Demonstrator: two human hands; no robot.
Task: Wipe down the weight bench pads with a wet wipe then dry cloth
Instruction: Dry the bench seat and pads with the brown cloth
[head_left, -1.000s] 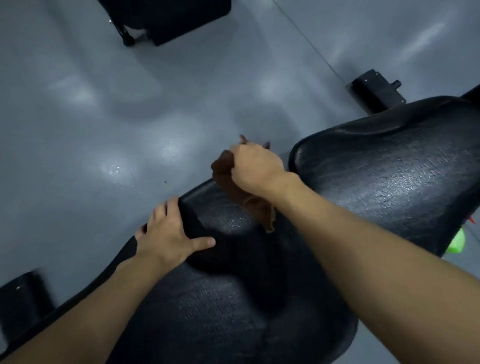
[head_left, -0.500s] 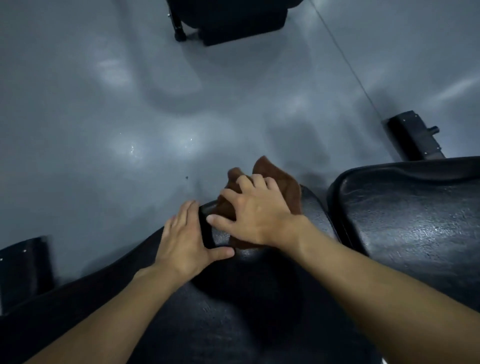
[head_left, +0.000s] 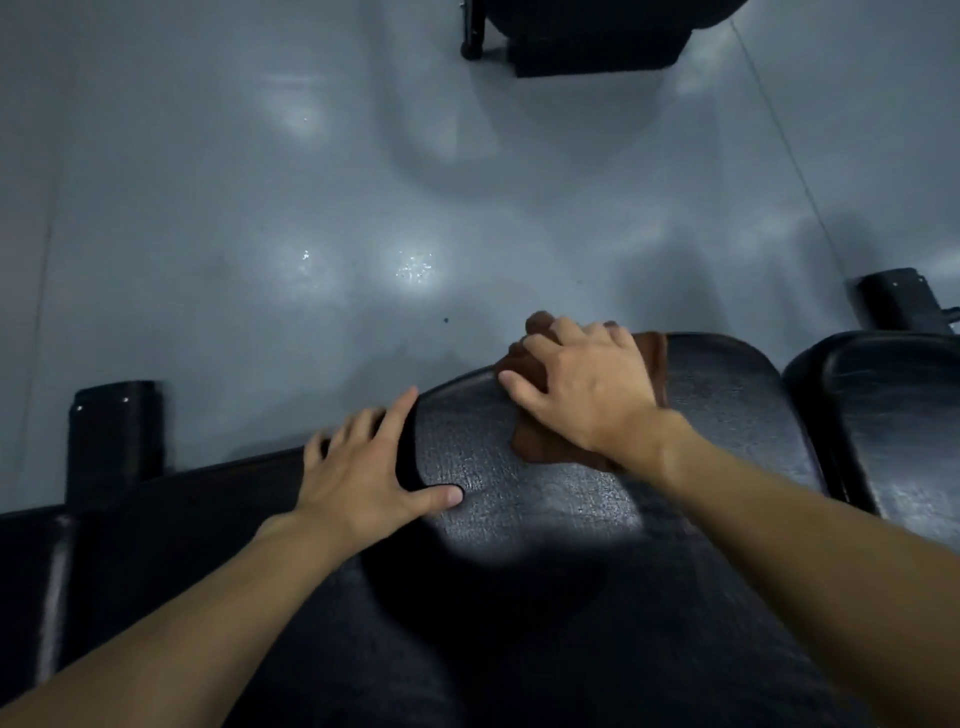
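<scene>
The long pad (head_left: 519, 571) filled the near ground, its textured black surface shining under a patch of light. On the pad's far edge the left hand (head_left: 363, 467) lay flat, fingers spread over the rim and thumb stretched along the top, seemingly to brace. Further along that same edge the right hand (head_left: 582, 384) pressed a brown cloth (head_left: 540, 447) onto the pad, palm down and fingers fanned, pinching nothing. The cloth was bunched under the palm, with one corner trailing toward the pad's middle.

No wet wipe showed anywhere, so the wet pass was probably finished and the drying pass was under way. Beside the pad's right end a second pad (head_left: 893, 415) showed streaky gloss. Whether it had been dried could not be told.

Beyond the pad's far edge the grey floor (head_left: 260, 182) spread out, with other dark equipment (head_left: 587, 36) well apart.
</scene>
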